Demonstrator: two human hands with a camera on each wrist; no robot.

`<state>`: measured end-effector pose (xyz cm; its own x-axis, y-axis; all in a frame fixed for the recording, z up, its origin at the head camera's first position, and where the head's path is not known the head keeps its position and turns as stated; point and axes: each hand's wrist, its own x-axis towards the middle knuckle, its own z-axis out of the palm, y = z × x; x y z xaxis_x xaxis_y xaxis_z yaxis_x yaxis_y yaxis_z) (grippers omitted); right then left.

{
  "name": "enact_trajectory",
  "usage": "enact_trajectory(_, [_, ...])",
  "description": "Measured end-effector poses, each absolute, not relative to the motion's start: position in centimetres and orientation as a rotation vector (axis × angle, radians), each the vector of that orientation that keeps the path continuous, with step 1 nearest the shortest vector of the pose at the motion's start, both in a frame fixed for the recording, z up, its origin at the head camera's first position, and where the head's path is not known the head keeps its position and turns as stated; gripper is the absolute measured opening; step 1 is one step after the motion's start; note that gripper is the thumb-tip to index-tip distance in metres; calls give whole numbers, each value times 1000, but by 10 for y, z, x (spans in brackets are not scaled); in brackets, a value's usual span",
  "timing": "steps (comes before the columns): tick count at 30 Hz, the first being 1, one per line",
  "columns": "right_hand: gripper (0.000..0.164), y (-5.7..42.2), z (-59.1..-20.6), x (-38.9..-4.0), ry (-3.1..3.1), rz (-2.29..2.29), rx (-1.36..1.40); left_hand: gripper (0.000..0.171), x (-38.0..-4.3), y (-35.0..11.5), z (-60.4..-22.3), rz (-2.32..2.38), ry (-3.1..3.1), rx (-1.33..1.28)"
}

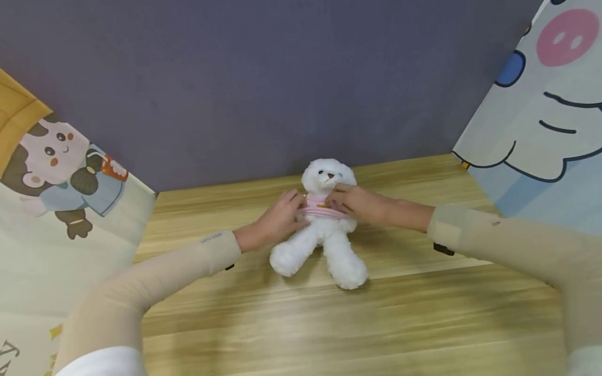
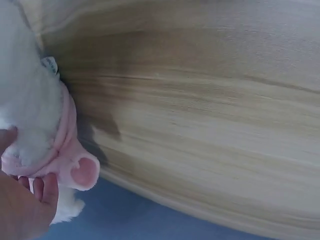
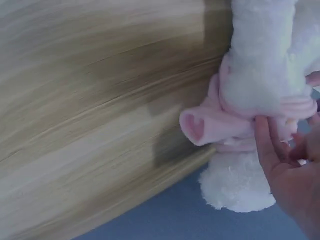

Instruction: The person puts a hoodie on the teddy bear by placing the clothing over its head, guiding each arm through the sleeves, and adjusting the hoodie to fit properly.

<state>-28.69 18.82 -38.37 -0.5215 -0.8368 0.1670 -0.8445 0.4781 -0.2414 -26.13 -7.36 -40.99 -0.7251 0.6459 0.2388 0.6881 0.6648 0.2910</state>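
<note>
Fingers (image 3: 266, 145) of left hand (image 1: 276, 222) and right hand (image 1: 361, 203) curled round pink fabric shirt (image 1: 312, 210) | worn by white plush bear (image 1: 324, 227) | supported by wood-grain counter (image 1: 423, 329)

2 arms (image 1: 162, 274) fwd, angled in; L hand (image 1: 274, 222) & R hand (image 1: 361, 203) nr each other, fingers (image 2: 50, 188) curled.

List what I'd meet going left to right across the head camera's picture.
Cartoon child, left hand, pink shirt on the teddy bear, right hand, pink cartoon snout.
</note>
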Motion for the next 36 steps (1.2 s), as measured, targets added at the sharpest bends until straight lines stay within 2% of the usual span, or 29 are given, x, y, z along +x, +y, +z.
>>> enact_trajectory(4, [13, 176, -383, -288, -2794, 408, 1336, 13, -262, -73, -412, -509, -2745, -1121])
enact_trajectory(9, [17, 167, -390, -288, -2878, 302, 1152, 14, -260, -72, -416, -502, -2690, -1192])
enact_trajectory(15, [15, 170, -400, -288, -2885, 473, 1016, 9, -258, -72, -418, -568, -2678, -1143])
enact_trajectory(19, [14, 174, -406, -289, -2830, 496, 1027, 10, -259, -71, -419, -665, -2733, -1043])
enact_trajectory(25, [9, 174, -406, -288, -2751, 318, 1105, 31, -266, -65, -421, -833, -2868, -842])
enact_trajectory(29, [5, 168, -402, -289, -2674, 303, 1277, 29, -268, -63, -424, -861, -2884, -849])
enact_trajectory(32, [14, 165, -396, -289, -2708, 390, 1359, 24, -266, -63, -425, -969, -2822, -867])
enact_trajectory(36, [28, 162, -388, -286, -2856, 346, 1270, 24, -262, -62, -425, -1111, -2709, -875])
